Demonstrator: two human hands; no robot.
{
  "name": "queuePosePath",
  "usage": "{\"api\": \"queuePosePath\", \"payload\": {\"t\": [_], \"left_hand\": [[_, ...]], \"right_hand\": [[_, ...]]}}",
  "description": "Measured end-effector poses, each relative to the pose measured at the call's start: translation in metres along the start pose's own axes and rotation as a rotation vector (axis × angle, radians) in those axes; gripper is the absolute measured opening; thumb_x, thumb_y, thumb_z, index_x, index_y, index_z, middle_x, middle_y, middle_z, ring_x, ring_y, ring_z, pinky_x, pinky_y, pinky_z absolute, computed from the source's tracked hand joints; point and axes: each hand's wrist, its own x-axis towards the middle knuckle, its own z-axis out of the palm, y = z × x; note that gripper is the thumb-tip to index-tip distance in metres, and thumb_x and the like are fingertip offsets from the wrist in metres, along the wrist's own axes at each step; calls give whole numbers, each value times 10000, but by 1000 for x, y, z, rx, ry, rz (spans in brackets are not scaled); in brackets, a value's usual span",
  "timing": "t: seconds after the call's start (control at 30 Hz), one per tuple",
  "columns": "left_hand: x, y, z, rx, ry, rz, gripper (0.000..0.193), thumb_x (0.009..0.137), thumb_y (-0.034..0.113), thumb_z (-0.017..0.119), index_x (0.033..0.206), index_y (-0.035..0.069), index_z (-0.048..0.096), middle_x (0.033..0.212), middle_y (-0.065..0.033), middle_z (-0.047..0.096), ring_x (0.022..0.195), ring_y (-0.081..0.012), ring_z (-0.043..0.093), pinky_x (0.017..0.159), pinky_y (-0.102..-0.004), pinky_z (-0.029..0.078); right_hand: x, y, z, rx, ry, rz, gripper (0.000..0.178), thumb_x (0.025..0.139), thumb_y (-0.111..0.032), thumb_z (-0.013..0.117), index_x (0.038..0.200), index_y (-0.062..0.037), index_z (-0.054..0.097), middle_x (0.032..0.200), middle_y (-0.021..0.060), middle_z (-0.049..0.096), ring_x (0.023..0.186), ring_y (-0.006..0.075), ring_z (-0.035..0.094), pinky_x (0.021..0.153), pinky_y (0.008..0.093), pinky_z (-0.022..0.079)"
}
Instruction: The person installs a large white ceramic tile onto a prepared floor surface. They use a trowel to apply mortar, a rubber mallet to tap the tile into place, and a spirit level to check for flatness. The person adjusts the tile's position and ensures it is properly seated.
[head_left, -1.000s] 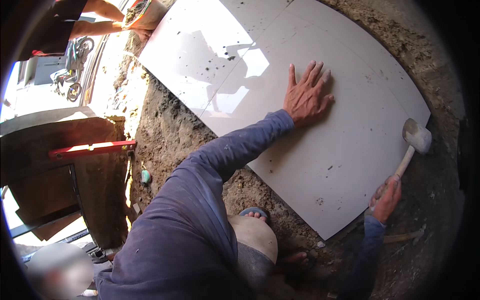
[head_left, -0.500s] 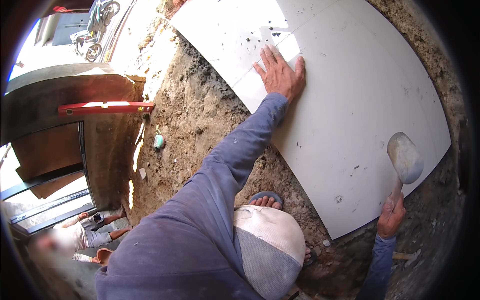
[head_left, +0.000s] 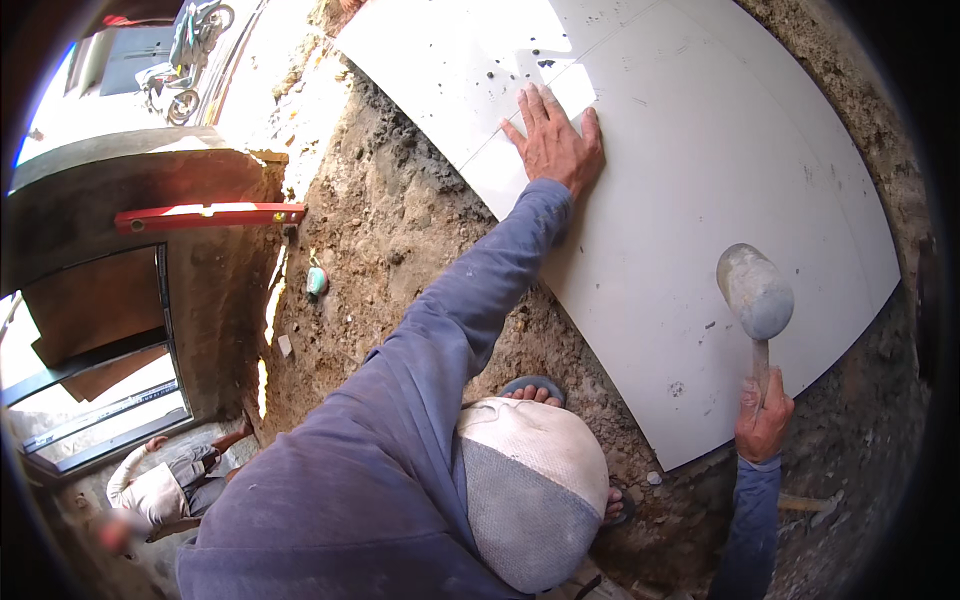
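Observation:
A large white tile [head_left: 660,230] lies on rough ground, and a thin line runs across its upper part. My left hand [head_left: 554,142] rests flat on the white surface close to that line, fingers spread, holding nothing. At the right, my right hand [head_left: 763,418] is wrapped round the handle of a mallet [head_left: 755,290] with a pale, worn, rounded head. The mallet head appears over the tile's near right part; whether it touches the surface I cannot tell. Small dark crumbs [head_left: 535,52] are scattered near the fingers of my left hand.
A red spirit level [head_left: 210,217] lies at the left, near a small green object [head_left: 317,281] on the soil. My sandalled foot [head_left: 535,389] stands beside the tile's near edge. Another person [head_left: 160,490] is at lower left. A motorcycle [head_left: 185,70] stands at upper left.
My right hand and the mallet have moved left over the tile. My left hand stays pressed on the surface. The other person at lower left has shifted position.

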Motion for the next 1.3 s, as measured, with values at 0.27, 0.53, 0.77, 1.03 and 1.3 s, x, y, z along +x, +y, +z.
{"api": "queuePosePath", "payload": {"t": [0.27, 0.53, 0.77, 1.03, 1.3], "left_hand": [[-36, -3, 15, 39, 57, 288, 834, 1036, 627, 352, 1631, 51, 252, 1692, -249, 202, 1588, -368, 160, 1250, -650, -2], [-234, 110, 37, -136, -317, 1045, 785, 1035, 639, 335, 1642, 144, 278, 1699, -151, 257, 1576, -329, 231, 1247, -667, -11], [-238, 112, 32, -54, -295, 1033, 746, 1026, 572, 410, 1622, 130, 334, 1678, -144, 308, 1577, -334, 225, 1239, -664, 34], [-238, 113, 31, -37, -298, 1032, 741, 1028, 562, 402, 1630, 138, 318, 1685, -137, 296, 1583, -318, 215, 1243, -656, 27], [-240, 115, 26, 3, -287, 1036, 720, 1035, 533, 398, 1625, 125, 333, 1692, -122, 291, 1584, -304, 219, 1247, -631, 4]], "right_hand": [[-57, 4, -46, 35, -126, 162, 302, 1027, -303, 614, 997, -3, 594, 689, 211, 604, 652, 445, 644, 595, 477, 481], [-155, 9, -43, 132, 43, 208, 330, 1038, -347, 613, 1059, -19, 575, 624, 165, 599, 550, 303, 666, 495, 415, 481], [-177, 41, -7, -85, 29, 115, 346, 1013, -325, 641, 998, 11, 558, 556, 125, 570, 466, 298, 644, 477, 435, 518], [-168, 36, -16, 15, 21, 177, 372, 1021, -343, 629, 1000, 24, 575, 565, 161, 573, 463, 334, 645, 462, 442, 518], [-162, 34, -25, 43, 136, 59, 403, 1034, -366, 615, 1040, 37, 598, 555, 155, 586, 450, 278, 642, 437, 418, 515]]}}
